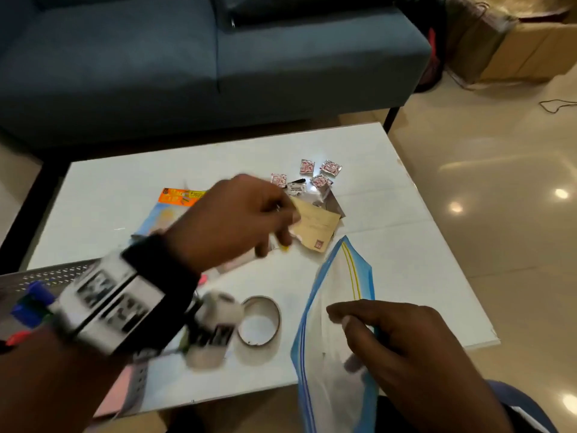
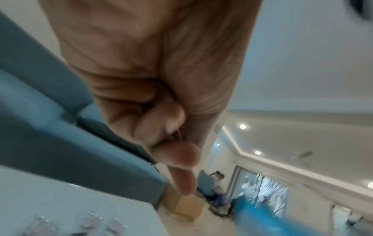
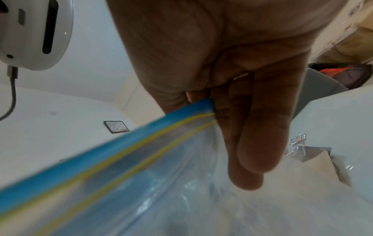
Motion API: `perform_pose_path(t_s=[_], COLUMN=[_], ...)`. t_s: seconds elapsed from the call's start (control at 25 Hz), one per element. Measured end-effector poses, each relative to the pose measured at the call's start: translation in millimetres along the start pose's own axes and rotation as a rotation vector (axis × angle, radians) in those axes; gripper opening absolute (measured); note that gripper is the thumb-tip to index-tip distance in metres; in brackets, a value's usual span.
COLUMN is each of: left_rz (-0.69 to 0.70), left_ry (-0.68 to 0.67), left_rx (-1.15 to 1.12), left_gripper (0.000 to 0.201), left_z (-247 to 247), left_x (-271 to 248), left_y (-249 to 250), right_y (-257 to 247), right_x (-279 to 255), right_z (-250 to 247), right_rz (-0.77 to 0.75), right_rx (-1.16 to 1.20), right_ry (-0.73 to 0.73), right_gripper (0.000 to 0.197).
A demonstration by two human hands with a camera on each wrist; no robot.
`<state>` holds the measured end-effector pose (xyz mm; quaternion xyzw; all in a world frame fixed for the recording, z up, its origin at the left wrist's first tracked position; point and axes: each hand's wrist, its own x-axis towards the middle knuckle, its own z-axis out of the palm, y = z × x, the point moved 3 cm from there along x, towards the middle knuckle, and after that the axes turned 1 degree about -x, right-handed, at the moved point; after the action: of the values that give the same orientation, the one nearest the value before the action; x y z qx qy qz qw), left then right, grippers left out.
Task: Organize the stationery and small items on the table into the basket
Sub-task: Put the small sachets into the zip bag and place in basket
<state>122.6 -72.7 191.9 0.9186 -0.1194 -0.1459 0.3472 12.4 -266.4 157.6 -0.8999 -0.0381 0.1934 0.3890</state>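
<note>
White worktop (image 1: 390,170) seen with far edge toward the blue sofa (image 1: 156,64), right edge toward glossy tiled floor (image 1: 499,189); bare surface is left at the far corner and along the right edge. Zip bag (image 1: 331,307), clear with blue rim and yellow seal lines, is pinched at its rim by the right hand (image 1: 402,345), fingers curled on the plastic; the bag hangs over the near worktop edge. Left hand (image 1: 237,214) is held above the worktop beyond the bag, fingers curled; whether anything is gripped cannot be told, blur. Beyond the bag: tan envelope (image 1: 318,226); farther still, small foil sachets (image 1: 321,176). Left of the bag: tape roll (image 1: 259,321); perforated metal basket (image 1: 53,276) at the near-left edge, markers (image 1: 31,304) inside. Cardboard boxes (image 1: 524,48) stand on the floor beside the sofa.
</note>
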Motion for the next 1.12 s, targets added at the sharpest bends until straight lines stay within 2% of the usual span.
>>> perform_pose_path(t_s=[0.08, 0.16, 0.24, 0.32, 0.44, 0.52, 0.8, 0.88, 1.0, 1.12], left_rz=[0.052, 0.021, 0.027, 0.124, 0.202, 0.203, 0.192, 0.153, 0.109, 0.115], left_ry=[0.030, -0.018, -0.112, -0.207, -0.346, -0.375, -0.341, -0.318, -0.296, -0.304], left_rx=[0.283, 0.560, 0.758, 0.904, 1.051, 1.039, 0.933, 0.910, 0.883, 0.851], left_gripper=[0.011, 0.024, 0.040, 0.053, 0.061, 0.058, 0.034, 0.036, 0.051, 0.049], left_z=[7.4, 23.5, 38.2, 52.1, 71.8, 79.0, 84.3, 84.8, 90.3, 95.2], left_x=[82.8, 162.9, 215.2, 246.0, 268.1, 273.5, 267.5, 265.9, 265.3, 263.6], left_y=[-33.6, -75.8, -103.5, -114.1, -120.9, -124.2, -126.8, -127.7, -129.3, -128.9], right_y=[3.6, 6.9, 12.5, 23.3, 34.1, 37.6, 40.7, 39.2, 39.9, 44.4], right_x=[6.8, 15.3, 25.5, 34.1, 45.4, 49.7, 50.5, 51.5, 51.5, 51.4], right_z=[-2.9, -4.5, -6.7, -6.4, -0.3, 4.6, 12.7, 13.5, 16.8, 19.1], right_rz=[0.023, 0.027, 0.031, 0.076, 0.149, 0.183, 0.183, 0.159, 0.158, 0.137], right_rx=[0.092, 0.133, 0.161, 0.172, 0.076, 0.003, 0.006, 0.028, 0.033, 0.032], right_ry=[-0.019, -0.049, -0.074, -0.073, -0.124, -0.166, -0.275, -0.267, -0.256, -0.256], right_gripper=[0.021, 0.018, 0.019, 0.026, 0.035, 0.040, 0.039, 0.037, 0.034, 0.036])
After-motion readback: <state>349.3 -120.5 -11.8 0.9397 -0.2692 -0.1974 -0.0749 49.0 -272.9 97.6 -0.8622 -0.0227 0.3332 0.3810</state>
